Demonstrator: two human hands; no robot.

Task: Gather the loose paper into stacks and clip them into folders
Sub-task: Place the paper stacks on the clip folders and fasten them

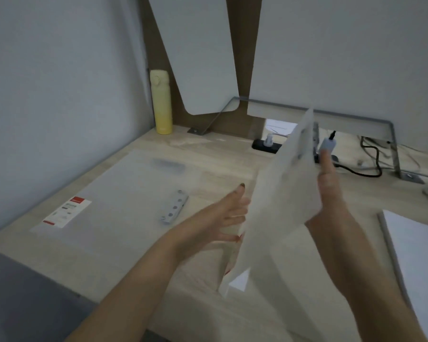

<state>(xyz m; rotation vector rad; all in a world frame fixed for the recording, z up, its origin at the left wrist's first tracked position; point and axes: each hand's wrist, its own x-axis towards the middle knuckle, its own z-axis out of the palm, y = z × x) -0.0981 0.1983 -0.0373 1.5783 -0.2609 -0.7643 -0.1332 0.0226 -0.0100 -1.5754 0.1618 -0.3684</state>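
Folder (pixel 282 206) was upright over the desk (pixel 232 154), tilted, between both hands. Right hand (pixel 329 188) gripped its right edge: thumb straight up along the near face, other fingers hidden behind the sheet. Left hand (pixel 227 213) had fingers straight and spread, flat against the folder's left face, not curled round anything. Motion blur on both hands. Flat folder (pixel 124 183) lay on the desk to the left, with a red-and-white label and a metal clip (pixel 174 207) on it. Paper stack (pixel 418 245) lay at the right edge, apart from the hands. Yellow bottle (pixel 161 102) stood in the far left corner. Cables (pixel 371 156) at back right.
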